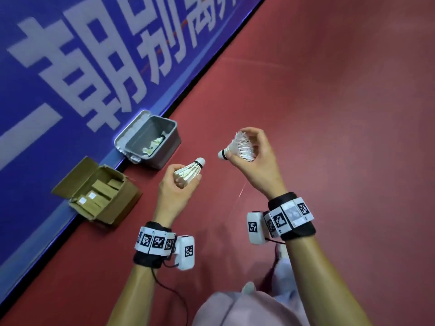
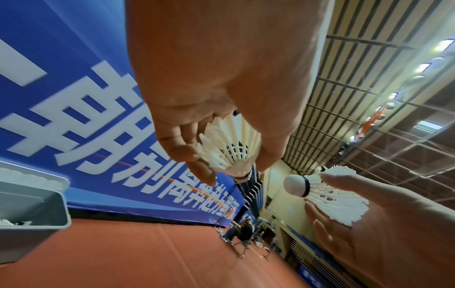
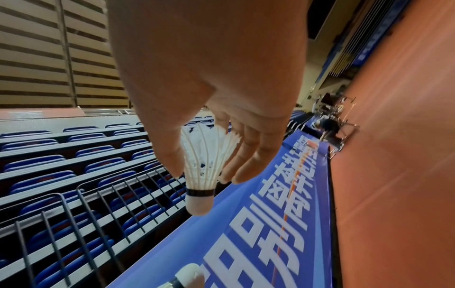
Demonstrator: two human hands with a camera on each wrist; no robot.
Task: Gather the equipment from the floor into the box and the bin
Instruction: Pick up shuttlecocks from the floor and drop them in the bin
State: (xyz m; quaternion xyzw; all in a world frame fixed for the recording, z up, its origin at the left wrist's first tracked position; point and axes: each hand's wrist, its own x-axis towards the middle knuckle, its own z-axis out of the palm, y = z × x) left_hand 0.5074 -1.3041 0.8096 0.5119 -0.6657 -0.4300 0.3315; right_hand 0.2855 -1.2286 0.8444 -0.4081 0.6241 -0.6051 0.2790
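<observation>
Two containers are waiting on the red floor [image 1: 329, 114] against the blue banner [image 1: 70, 55]: the cardboard box [image 1: 98, 196], flaps open with brown packets inside, and the smaller grey bin [image 1: 150, 140], lid tipped back, a few pale bits lying at its bottom. Both hands are hovering above the floor near the bin, each carrying one shuttlecock. The left hand [image 1: 174, 194] is curling its grip around the feather skirt of the left shuttlecock [image 1: 189, 172], cork pointing up toward the bin. The right hand [image 1: 256, 158] is pinching the right shuttlecock [image 1: 237, 147] likewise at the skirt, cork aimed left. These are looking nearly weightless, and the feathers are likely crushing easily, so a loose cage of fingertips round the skirt, or a pinch at the firm cork, is seeming safest.
</observation>
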